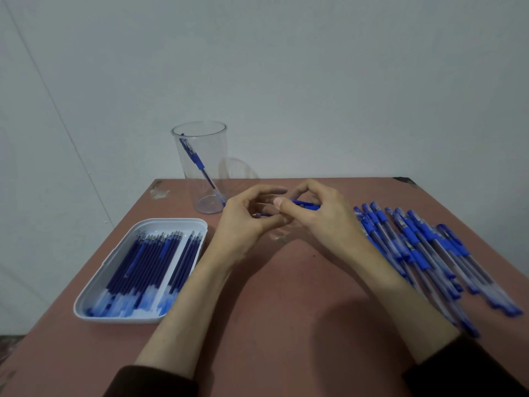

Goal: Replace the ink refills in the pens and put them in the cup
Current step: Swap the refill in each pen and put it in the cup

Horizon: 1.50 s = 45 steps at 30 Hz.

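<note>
Over the middle of the table my right hand (320,216) grips a blue pen (307,205) by its blue part, thumb on top. My left hand (246,219) pinches the pen's thin other end, whose tip (259,215) pokes out by the fingers. The two hands touch. A clear plastic cup (203,167) stands behind them to the left with one blue pen (197,164) leaning inside. A white tray (114,262) at the left holds several blue ink refills (151,265). Several blue capped pens (423,247) lie in a loose pile at the right.
The brown table (286,296) ends at a pale wall just behind the cup. Its left edge runs close past the tray. A small clear bit (279,238) lies on the table below my hands. Dark sleeves cover both forearms near the bottom.
</note>
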{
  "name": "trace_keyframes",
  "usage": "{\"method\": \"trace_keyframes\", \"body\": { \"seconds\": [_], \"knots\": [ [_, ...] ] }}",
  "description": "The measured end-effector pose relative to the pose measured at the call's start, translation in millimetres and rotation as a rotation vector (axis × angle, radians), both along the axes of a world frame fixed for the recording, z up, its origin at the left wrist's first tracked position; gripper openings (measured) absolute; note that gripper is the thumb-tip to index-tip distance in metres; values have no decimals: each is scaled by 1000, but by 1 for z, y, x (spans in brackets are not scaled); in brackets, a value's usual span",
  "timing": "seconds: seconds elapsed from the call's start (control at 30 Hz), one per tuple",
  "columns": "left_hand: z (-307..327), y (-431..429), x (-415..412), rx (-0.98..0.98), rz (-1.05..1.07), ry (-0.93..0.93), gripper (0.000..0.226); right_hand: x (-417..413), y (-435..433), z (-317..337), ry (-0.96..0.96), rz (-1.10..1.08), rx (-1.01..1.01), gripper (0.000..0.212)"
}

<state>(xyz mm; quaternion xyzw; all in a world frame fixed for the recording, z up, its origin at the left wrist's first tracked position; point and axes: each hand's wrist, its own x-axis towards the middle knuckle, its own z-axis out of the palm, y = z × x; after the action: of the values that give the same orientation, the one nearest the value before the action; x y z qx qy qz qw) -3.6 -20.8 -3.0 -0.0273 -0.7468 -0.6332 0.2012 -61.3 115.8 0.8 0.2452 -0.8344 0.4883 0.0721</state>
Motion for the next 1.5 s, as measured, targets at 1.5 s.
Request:
{"method": "trace_keyframes", "body": {
  "seconds": [1.5],
  "knots": [
    [19,-104,-37,-72,406,-26,86,-45,-191,134,-94,241,621,11]
  ]
}}
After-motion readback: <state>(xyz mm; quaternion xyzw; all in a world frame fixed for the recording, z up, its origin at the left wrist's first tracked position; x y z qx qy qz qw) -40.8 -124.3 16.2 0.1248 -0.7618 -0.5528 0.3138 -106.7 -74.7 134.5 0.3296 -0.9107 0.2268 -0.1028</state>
